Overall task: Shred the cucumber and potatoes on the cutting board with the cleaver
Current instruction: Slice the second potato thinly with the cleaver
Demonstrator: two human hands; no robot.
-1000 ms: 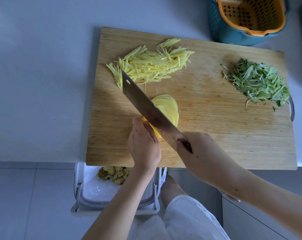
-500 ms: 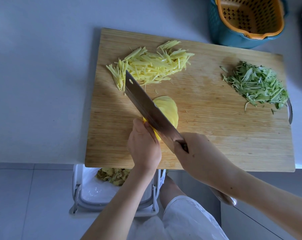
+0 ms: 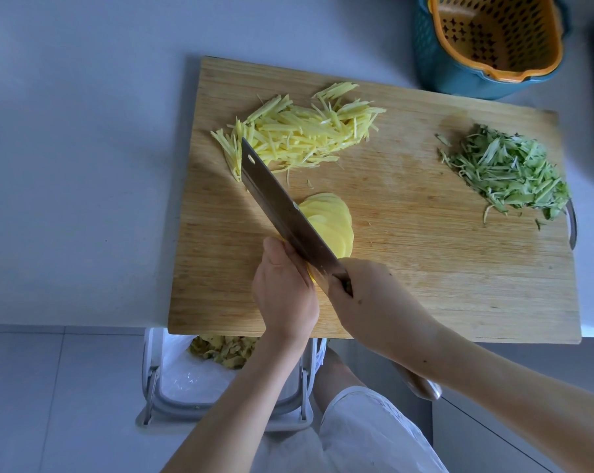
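**A:** What do we see from the head camera?

**B:** We see the cutting board [image 3: 425, 268] on the grey counter [image 3: 84, 165]. Cucumber shreds [image 3: 507, 172] are heaped at its right end and potato shreds [image 3: 305, 134] at its far left. Between them, nearer us, lies a potato [image 3: 333, 223] fanned into thin overlapping slices.

**A:** And our hands?

**B:** Our right hand [image 3: 367, 295] is wrapped round the handle of the cleaver [image 3: 281, 206], up by the heel of the blade. The blade runs away to the left, and its tip shows in front of the edge of the potato shreds. Our left hand [image 3: 283, 291] sits just left of the blade, fingers curled down onto the potato's uncut end, close against the flat of the steel. We cannot tell how much potato is left beneath it.

**A:** How will the potato handle?

**B:** We judge it firm but wet and starchy, so slippery. The slices are thin and would probably slide apart if nudged. We would press from above with fingertips tucked, rather than pinch the sides. The cleaver looks heavy, so its weight should do most of the cutting.

**A:** Anything else?

**B:** A blue-and-orange basket [image 3: 493, 35] stands beyond the board. A bin [image 3: 172, 387] with peelings [image 3: 223, 349] sits below the counter edge.
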